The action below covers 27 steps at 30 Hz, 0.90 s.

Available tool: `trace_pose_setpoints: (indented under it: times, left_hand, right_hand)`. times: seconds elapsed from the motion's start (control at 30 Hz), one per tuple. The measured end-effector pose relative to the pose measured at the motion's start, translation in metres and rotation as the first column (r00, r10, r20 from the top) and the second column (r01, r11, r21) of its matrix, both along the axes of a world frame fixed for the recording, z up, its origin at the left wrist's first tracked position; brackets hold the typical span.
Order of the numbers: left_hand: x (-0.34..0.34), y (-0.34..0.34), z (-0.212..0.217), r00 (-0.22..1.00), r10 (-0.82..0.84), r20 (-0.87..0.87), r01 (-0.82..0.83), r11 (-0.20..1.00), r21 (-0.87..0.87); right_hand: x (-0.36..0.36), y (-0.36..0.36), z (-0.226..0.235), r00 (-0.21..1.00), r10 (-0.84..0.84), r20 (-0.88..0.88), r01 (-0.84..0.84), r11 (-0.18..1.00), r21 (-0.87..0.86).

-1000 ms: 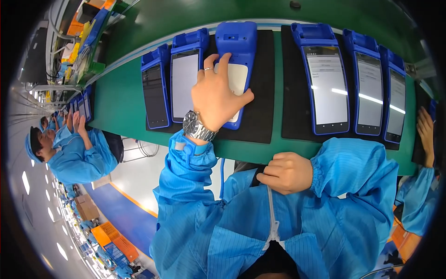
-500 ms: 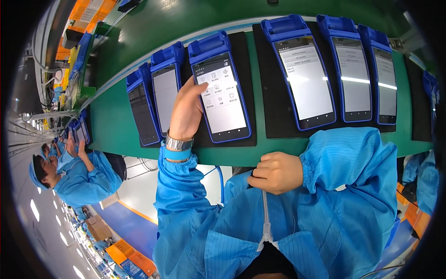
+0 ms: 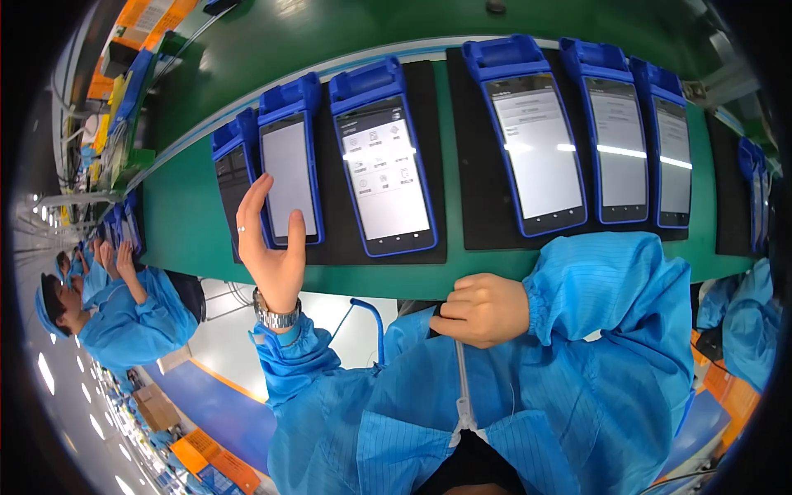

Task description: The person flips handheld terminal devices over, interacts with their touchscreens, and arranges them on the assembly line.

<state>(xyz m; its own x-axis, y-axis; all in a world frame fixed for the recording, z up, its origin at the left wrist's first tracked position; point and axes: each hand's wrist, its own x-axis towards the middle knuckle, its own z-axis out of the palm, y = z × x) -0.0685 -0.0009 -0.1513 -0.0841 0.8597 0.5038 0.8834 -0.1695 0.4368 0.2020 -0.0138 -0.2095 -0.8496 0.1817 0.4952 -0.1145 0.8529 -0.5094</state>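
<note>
1. Green worktop carries black mats.
2. Right hand: curled into a fist at the chest; whether it grips anything cannot be told.
3. Left hand: spread wide, visibly holding nothing, overlapping the left trio's middle blue terminal; contact unclear.

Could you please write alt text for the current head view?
A person's open left hand is near blue handheld terminals, three on each of two black mats; the closed right hand is at the blue jacket's front.
</note>
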Motion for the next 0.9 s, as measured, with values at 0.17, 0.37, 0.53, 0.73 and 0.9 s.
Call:
trace_pose_setpoints:
  times: [0.17,0.37,0.53,0.73,0.9]
  left_hand:
    - [-0.021,-0.036,-0.015,0.97,0.126,-0.208,-0.125,0.992,0.021]
    - [-0.033,-0.066,-0.04,0.921,0.221,-0.32,-0.208,0.975,0.076]
    - [-0.043,-0.074,-0.049,0.917,0.197,-0.346,-0.207,0.978,0.008]
    - [-0.054,-0.071,-0.06,0.898,0.435,-0.07,-0.427,0.898,0.111]
    - [-0.06,-0.075,-0.063,0.875,0.44,-0.202,-0.439,0.897,0.047]
  right_hand:
    - [-0.001,0.0,0.002,1.0,-0.018,0.014,0.019,0.999,-0.027]
    - [-0.003,0.003,0.008,1.0,-0.013,0.021,0.015,0.996,-0.085]
    - [-0.005,0.004,0.009,0.998,-0.037,0.049,0.041,0.995,-0.088]
    - [-0.006,0.006,0.009,0.999,-0.02,0.041,0.024,0.994,-0.103]
    - [-0.007,0.007,0.01,0.999,-0.013,0.05,0.018,0.995,-0.102]
